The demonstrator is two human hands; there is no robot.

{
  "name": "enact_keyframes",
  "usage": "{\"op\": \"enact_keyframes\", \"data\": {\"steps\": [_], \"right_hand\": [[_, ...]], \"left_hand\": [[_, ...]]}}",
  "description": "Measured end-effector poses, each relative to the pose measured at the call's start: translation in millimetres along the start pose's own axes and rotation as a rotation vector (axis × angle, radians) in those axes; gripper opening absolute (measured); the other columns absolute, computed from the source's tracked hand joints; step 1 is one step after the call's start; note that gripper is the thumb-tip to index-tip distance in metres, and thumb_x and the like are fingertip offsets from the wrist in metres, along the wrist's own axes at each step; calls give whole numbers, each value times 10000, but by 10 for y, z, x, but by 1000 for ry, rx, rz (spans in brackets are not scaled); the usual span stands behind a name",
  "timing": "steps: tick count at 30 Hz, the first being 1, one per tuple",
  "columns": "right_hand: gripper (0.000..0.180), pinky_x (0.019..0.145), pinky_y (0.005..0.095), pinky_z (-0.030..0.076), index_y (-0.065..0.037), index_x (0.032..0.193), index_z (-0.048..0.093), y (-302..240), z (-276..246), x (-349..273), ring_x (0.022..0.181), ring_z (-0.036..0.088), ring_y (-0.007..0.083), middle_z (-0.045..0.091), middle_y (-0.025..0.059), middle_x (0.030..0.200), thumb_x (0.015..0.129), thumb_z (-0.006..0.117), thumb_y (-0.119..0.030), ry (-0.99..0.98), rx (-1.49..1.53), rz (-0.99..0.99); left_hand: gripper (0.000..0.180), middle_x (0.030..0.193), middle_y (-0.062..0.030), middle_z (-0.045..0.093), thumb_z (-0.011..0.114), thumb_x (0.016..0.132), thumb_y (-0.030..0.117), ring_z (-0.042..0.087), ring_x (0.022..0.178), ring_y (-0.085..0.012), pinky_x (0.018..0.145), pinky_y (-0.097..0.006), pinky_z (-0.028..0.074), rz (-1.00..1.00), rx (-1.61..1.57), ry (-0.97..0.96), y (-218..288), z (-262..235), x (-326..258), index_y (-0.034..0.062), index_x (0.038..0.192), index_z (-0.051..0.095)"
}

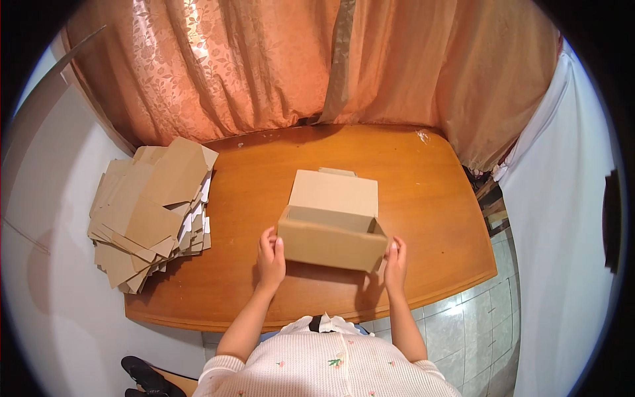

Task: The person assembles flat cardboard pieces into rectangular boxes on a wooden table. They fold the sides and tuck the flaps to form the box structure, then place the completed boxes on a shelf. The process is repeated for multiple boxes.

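A brown cardboard box (331, 243) is held between my hands over the middle of the wooden table, its long front wall facing me. Its lid (334, 192) is swung open away from me, with a small tuck flap (338, 172) along the far edge. My left hand (270, 260) grips the box's left end, thumb toward the front. At the right end, my right hand (395, 263) holds the side wall with bent fingers. The inside of the box shows only in part, and its bottom is hidden by the front wall.
A tall, uneven stack of flat cardboard blanks (149, 205) lies on the left of the wooden table (430, 192). Orange curtains (264, 66) hang along the far edge. White cloth (555, 198) hangs at the right; black shoes (147, 377) are at the lower left.
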State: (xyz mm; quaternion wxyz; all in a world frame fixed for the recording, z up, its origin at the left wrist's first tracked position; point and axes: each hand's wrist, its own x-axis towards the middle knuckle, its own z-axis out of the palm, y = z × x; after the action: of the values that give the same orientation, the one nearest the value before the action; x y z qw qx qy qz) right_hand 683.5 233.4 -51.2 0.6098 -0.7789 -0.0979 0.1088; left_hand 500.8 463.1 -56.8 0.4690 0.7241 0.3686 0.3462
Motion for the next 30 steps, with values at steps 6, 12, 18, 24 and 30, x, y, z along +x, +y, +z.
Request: {"op": "enact_keyframes", "data": {"steps": [6, 12, 18, 24, 30], "right_hand": [[398, 966, 424, 378, -64, 1284, 500, 618, -160, -481, 1058, 545, 290, 574, 189, 1090, 992, 422, -322, -94, -265, -23], [382, 1068, 574, 202, -88, 1273, 500, 531, -89, -653, 1196, 453, 337, 476, 155, 1288, 938, 516, -270, 29, -382, -349], [289, 1079, 635, 161, -103, 1105, 624, -57, 75, -335, 1090, 568, 273, 635, 73, 1088, 884, 600, -287, -354, -609, -557], [260, 1058, 621, 261, -128, 1080, 660, 22, 139, -411, 940, 644, 266, 689, 80, 915, 867, 595, -263, -895, -840, -567], [258, 1047, 560, 326, -140, 1086, 675, -48, 91, -539, 888, 661, 300, 698, 108, 877, 875, 576, -252, -1111, -929, -531]], "left_hand": [[394, 1191, -214, 527, 496, 951, 210, 540, 1086, -357, 940, -431, 430, -22, 214, -203, -536, -296, -652, 9, 1288, 463], [427, 1306, -212, 463, 533, 926, 228, 464, 1209, -354, 1020, -488, 358, 274, 357, -108, -571, -261, -788, 46, 1306, 471], [350, 1235, -126, 554, 569, 874, 225, 483, 1197, -328, 1027, -559, 312, 528, 577, -374, -206, -37, -507, 88, 1195, 578], [222, 1069, -63, 650, 581, 860, 227, 525, 1156, -313, 1014, -571, 326, 516, 496, -459, -196, -28, -448, 93, 1012, 671], [213, 1053, -57, 659, 578, 865, 235, 531, 1165, -307, 1016, -572, 331, 518, 515, -552, -178, -168, -607, 101, 997, 678]]}}
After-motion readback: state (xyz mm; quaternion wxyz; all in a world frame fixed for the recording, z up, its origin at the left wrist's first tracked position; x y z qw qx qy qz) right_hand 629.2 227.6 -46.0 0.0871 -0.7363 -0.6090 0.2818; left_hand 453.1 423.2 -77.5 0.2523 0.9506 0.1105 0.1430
